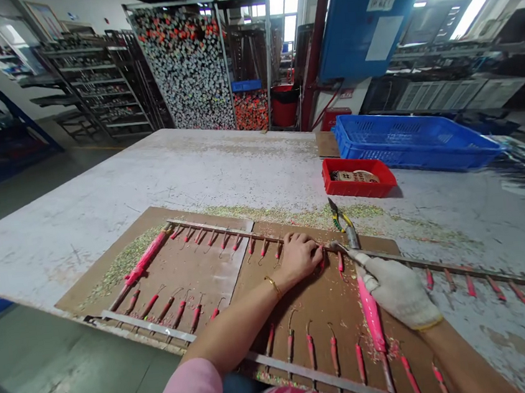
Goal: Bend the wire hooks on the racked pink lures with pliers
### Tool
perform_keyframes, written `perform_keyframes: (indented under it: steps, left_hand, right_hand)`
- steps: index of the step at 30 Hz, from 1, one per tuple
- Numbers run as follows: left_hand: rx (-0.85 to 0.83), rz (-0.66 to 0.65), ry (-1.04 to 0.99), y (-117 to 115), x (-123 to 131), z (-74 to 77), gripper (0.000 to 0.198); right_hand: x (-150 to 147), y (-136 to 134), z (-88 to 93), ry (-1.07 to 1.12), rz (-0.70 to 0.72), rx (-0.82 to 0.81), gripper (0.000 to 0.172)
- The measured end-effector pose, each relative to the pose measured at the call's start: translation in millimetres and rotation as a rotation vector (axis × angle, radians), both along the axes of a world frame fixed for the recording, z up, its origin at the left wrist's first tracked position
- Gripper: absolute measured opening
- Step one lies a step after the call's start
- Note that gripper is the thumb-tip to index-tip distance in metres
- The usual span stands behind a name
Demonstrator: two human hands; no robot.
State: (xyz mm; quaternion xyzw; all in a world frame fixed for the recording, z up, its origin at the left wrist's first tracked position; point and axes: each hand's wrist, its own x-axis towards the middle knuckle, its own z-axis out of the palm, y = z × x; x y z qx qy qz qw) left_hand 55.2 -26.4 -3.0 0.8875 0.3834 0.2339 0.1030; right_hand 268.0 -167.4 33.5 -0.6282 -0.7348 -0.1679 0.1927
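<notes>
A rack frame lies on the brown board, with a long metal rail (228, 230) carrying several small pink-coated hooks (341, 264). My bare left hand (299, 258), a gold bracelet at the wrist, is closed at the rail around a pink-coated hook mostly hidden by the fingers. My right hand (398, 288), in a white glove, grips a slim metal tool (353, 254); its tip is at the rail beside my left fingers, and its exact kind is unclear. Under the glove's left side runs a thick pink-coated bar (371, 316). Yellow-and-green-handled pliers (337, 217) lie just beyond the rail.
Coating chips (128, 260) litter the brown board (152, 217) and white table (184, 167). A red tray (386, 186) and blue crate (408, 156) stand at the back right. A nearer metal rail (309, 376) with hooks crosses close to my body. Stocked shelves (184, 73) stand behind.
</notes>
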Motion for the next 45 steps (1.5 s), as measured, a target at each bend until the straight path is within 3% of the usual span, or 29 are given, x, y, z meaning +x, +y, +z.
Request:
perform_keyframes:
  steps: [4,9,14,19,24,28,33,37,42,45]
  left_hand:
    - [0.001,-0.040,0.017,-0.1,-0.9,1.7,0.029]
    - [-0.017,-0.005,0.018,-2.1,-0.6,6.5,0.032]
    - [-0.014,-0.030,0.025,-2.6,-0.4,6.7,0.030]
    - [-0.026,-0.013,0.024,-2.6,-0.6,7.2,0.029]
    - [-0.023,-0.030,0.038,-2.4,-1.0,8.5,0.029]
    - [-0.026,-0.006,0.023,-3.1,-0.9,9.6,0.030]
    - [-0.023,-0.024,0.026,-3.7,-0.9,9.1,0.031]
    - [-0.025,-0.004,0.017,-2.7,-0.5,6.9,0.031]
    - [-0.025,-0.038,0.039,-2.2,-0.9,6.2,0.031]
    - [-0.020,-0.013,0.035,-2.5,-1.2,7.1,0.031]
  right_hand:
    - [0.3,-0.8,-1.9,0.148,-0.090,0.189,0.040]
    - [0.9,0.6,-4.3,0.075,-0.018,-0.028,0.041]
    - [1.9,-0.7,-2.1,0.188,-0.056,0.122,0.040]
    - [1.2,0.7,-2.0,0.083,-0.007,0.003,0.037]
    - [2.0,-0.6,-0.9,0.189,-0.063,0.128,0.040]
    - [1.9,0.0,-1.2,0.098,0.020,-0.030,0.040]
    - [1.0,-1.3,2.5,0.214,-0.055,0.117,0.039]
    - [1.2,-0.1,0.2,0.121,-0.004,-0.046,0.042]
    - [1.6,-2.3,1.6,0.172,-0.053,0.132,0.038]
    - [1.5,-2.3,2.7,0.039,-0.009,0.036,0.040]
